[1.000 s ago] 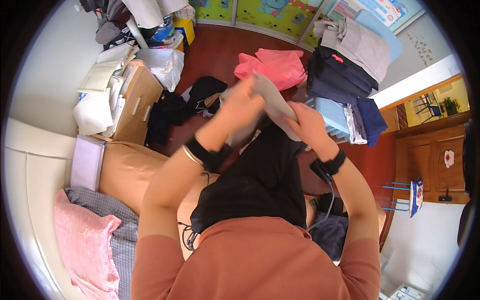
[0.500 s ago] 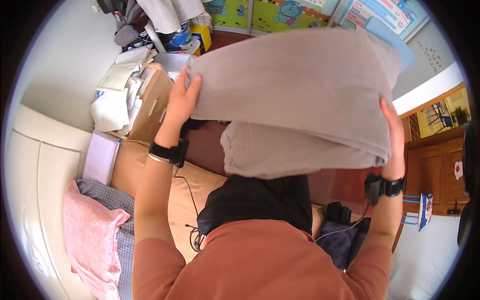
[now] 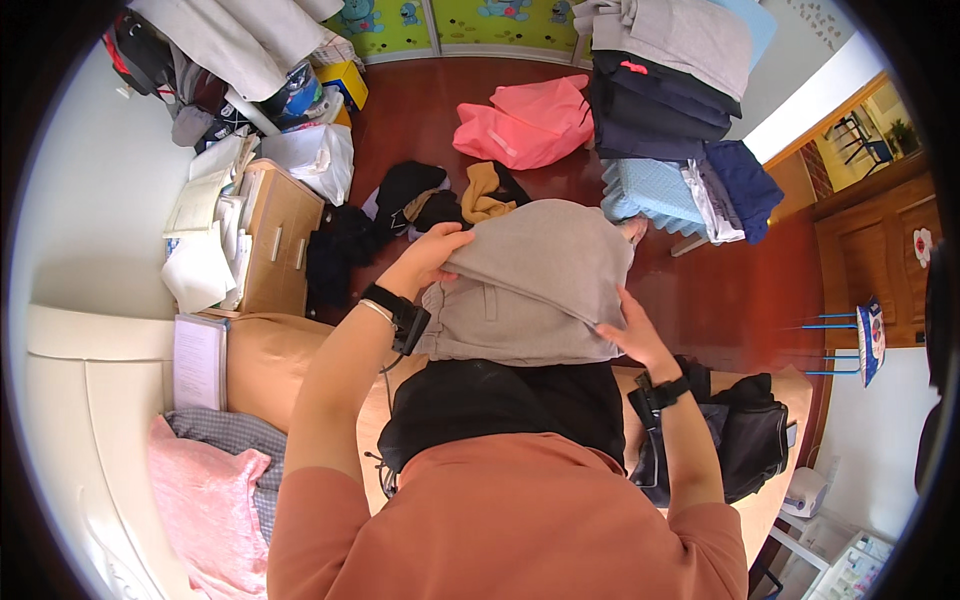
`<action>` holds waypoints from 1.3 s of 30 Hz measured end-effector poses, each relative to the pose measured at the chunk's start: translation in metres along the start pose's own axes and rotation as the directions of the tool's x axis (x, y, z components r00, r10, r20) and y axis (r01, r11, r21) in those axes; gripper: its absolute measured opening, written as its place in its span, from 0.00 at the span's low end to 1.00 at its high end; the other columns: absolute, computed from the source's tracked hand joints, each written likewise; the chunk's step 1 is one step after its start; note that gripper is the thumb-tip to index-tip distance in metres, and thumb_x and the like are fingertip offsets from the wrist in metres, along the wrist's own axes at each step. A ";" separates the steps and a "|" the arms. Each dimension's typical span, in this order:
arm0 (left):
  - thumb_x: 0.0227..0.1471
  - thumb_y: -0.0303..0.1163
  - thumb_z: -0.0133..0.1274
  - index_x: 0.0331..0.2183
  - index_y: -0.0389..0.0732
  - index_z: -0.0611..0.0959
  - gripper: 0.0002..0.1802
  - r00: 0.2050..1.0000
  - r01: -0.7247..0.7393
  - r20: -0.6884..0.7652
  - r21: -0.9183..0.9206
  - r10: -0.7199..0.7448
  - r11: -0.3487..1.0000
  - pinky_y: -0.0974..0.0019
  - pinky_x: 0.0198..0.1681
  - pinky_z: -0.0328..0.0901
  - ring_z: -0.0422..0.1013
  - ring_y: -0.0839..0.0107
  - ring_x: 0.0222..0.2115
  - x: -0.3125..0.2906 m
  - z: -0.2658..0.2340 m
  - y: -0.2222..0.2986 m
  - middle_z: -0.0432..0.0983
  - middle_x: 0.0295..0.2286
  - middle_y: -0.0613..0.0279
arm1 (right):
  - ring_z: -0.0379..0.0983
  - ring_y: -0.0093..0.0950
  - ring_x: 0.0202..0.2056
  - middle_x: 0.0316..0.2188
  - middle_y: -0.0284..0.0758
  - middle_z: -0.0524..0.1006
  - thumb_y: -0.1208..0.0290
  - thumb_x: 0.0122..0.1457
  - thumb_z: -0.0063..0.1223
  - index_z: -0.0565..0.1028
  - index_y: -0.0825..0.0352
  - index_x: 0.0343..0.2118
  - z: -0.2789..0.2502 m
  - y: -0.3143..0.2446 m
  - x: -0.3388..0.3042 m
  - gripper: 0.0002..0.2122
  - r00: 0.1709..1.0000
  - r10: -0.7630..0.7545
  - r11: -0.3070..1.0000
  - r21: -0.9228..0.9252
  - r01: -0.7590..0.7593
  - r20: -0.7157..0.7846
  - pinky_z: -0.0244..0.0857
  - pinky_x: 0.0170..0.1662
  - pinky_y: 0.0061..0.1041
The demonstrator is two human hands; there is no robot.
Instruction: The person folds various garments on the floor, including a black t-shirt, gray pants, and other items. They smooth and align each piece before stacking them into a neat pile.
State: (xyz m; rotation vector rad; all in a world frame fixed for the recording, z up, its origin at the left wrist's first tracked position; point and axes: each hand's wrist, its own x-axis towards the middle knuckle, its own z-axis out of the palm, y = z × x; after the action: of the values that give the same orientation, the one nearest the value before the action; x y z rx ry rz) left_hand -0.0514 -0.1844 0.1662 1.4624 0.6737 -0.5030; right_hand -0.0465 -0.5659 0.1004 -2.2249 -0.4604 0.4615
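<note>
A pair of grey-beige trousers (image 3: 540,285), folded into a thick bundle, lies across my lap, its gathered waistband toward the left. My left hand (image 3: 432,258) grips the upper layer at the bundle's left edge, thumb on top and the fingers partly hidden beneath. At the right edge my right hand (image 3: 640,338) has its thumb and fingers closed around the fold near the lower corner. Both wrists wear black straps with a small box. Under the bundle show my black-clad thighs (image 3: 500,400).
Ahead right, a stack of folded clothes (image 3: 665,100) rises beside a blue-covered stool (image 3: 650,195). A pink bag (image 3: 525,125) and a heap of dark and tan clothes (image 3: 420,195) lie on the red floor. Left stands a wooden drawer cabinet (image 3: 285,240); a black bag (image 3: 750,440) rests on the bed.
The trousers have come down from in front of me onto my lap, more compactly folded. My hands have moved lower and closer together, uncovering the floor and clothes stack beyond.
</note>
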 end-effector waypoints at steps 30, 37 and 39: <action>0.41 0.71 0.42 0.59 0.48 0.49 0.53 0.887 0.279 0.416 -0.135 -0.201 0.951 0.53 0.54 0.54 0.51 0.60 0.56 -0.009 -0.059 -0.106 0.50 0.57 0.55 | 0.69 0.26 0.44 0.43 0.33 0.72 0.48 0.56 0.46 0.65 0.67 0.50 0.013 0.104 0.007 0.27 0.764 0.331 0.198 0.751 -0.629 0.553 0.63 0.47 0.30; 0.43 0.36 0.59 0.57 0.40 0.44 0.50 0.983 -0.140 0.078 -0.257 0.165 0.956 0.59 0.52 0.56 0.57 0.64 0.51 -0.026 -0.034 -0.037 0.56 0.51 0.51 | 0.69 0.28 0.44 0.44 0.35 0.72 0.68 0.52 0.53 0.63 0.67 0.52 -0.069 0.032 -0.029 0.24 0.964 0.265 0.340 0.932 -0.126 0.033 0.63 0.47 0.28; 0.44 0.34 0.59 0.56 0.38 0.46 0.47 0.968 -0.232 0.055 -0.192 0.246 0.954 0.62 0.50 0.58 0.59 0.66 0.49 -0.031 -0.023 -0.015 0.58 0.49 0.52 | 0.67 0.30 0.46 0.46 0.37 0.70 0.69 0.48 0.55 0.60 0.68 0.54 -0.099 0.004 -0.045 0.28 0.952 0.289 0.396 0.918 -0.025 -0.098 0.63 0.48 0.30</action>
State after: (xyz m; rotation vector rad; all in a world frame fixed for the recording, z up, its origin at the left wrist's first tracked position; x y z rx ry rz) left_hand -0.0865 -0.1657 0.1775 1.3201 0.4600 -0.2993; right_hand -0.0387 -0.6525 0.1656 -1.1745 0.1722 0.3849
